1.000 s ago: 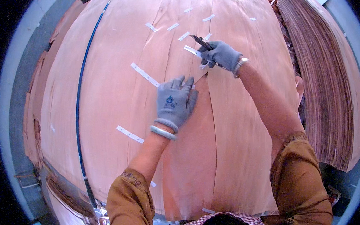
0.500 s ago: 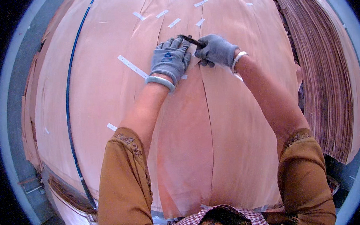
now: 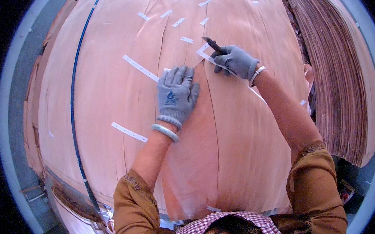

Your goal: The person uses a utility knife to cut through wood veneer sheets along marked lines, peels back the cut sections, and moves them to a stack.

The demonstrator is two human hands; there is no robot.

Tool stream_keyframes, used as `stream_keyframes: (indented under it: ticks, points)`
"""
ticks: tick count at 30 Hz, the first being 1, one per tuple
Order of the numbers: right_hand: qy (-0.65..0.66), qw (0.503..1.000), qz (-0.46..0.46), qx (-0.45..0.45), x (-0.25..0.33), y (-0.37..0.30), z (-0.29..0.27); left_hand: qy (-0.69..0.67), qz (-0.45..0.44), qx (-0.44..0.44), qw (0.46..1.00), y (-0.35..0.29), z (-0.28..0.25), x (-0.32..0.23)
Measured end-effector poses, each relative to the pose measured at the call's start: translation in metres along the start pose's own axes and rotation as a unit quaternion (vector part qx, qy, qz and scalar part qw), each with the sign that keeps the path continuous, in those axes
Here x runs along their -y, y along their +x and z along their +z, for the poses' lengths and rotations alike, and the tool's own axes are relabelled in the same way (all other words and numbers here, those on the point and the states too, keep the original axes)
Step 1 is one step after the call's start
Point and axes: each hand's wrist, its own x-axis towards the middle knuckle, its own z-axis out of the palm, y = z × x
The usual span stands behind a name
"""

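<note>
My left hand [image 3: 175, 94], in a grey work glove, lies flat with fingers stretched on a large pinkish wood veneer sheet [image 3: 245, 156]. A long dark split runs through the veneer just right of it. My right hand [image 3: 237, 61], also gloved, is closed around a dark-handled knife [image 3: 214, 45], its tip pointing up and left. Beside and partly under that hand is a white dotted tape strip [image 3: 202, 52]; whether the fingers grip it I cannot tell. A longer tape strip [image 3: 140, 68] meets the left fingers, and another strip [image 3: 129, 132] lies left of my left wrist.
Several short tape pieces [image 3: 178, 22] dot the far part of the veneer. A dark blue, thin rod or cord [image 3: 72, 107] runs along the left side. At the right stands a tall stack of veneer sheets [image 3: 335, 73] with layered edges.
My left hand has slid toward me and flattened, uncovering a short tape piece. My right hand has moved slightly right and nearer with the knife, and a tape strip now shows beside it.
</note>
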Motion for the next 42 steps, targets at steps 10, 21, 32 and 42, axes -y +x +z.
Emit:
stream_keyframes:
  ticks: [10,21,32,42]
  points:
    - [0.016,0.998,-0.027,0.062,-0.003,0.003,0.004,0.006,0.036,0.025,0.999,0.005,0.007,-0.004]
    - [0.080,0.995,-0.018,0.055,-0.008,-0.022,-0.011,-0.059,0.007,-0.034,0.998,-0.004,-0.008,-0.003]
    - [0.016,0.980,-0.016,0.197,0.016,-0.048,0.065,-0.069,-0.198,-0.032,0.977,-0.119,-0.084,0.014]
    - [-0.209,0.973,-0.049,0.088,-0.002,-0.015,0.102,0.000,-0.036,0.050,0.998,-0.073,-0.040,0.009]
